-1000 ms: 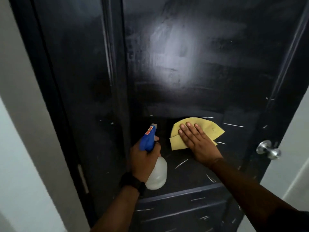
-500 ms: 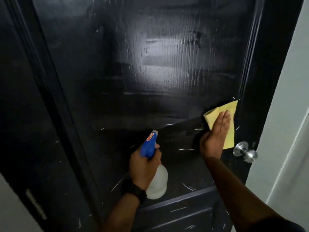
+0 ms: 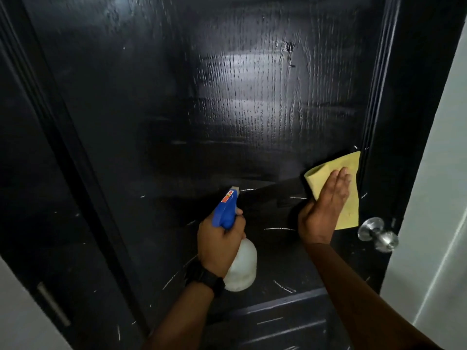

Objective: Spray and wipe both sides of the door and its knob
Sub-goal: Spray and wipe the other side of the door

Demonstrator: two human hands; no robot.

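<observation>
A glossy black door [image 3: 227, 109] fills the view, streaked with wet runs across its upper panel. My right hand [image 3: 322, 210] presses a yellow cloth [image 3: 347, 198] flat against the door near its right edge, fingers straight and pointing up. Just below and right of the cloth sticks out a silver door knob [image 3: 377, 233]. My left hand [image 3: 219, 243] grips the neck of a spray bottle [image 3: 238, 263] with a blue trigger head and white body, its nozzle facing the door. A black watch sits on that wrist.
The black door frame [image 3: 38, 198] runs down the left side, with a pale strike plate low on it. A white wall [image 3: 434, 198] stands right of the door's edge. White scratch marks dot the lower door panel.
My right hand slid the cloth from the door's middle rightward to the edge above the knob. The view shifted right. My left hand kept hold of the bottle.
</observation>
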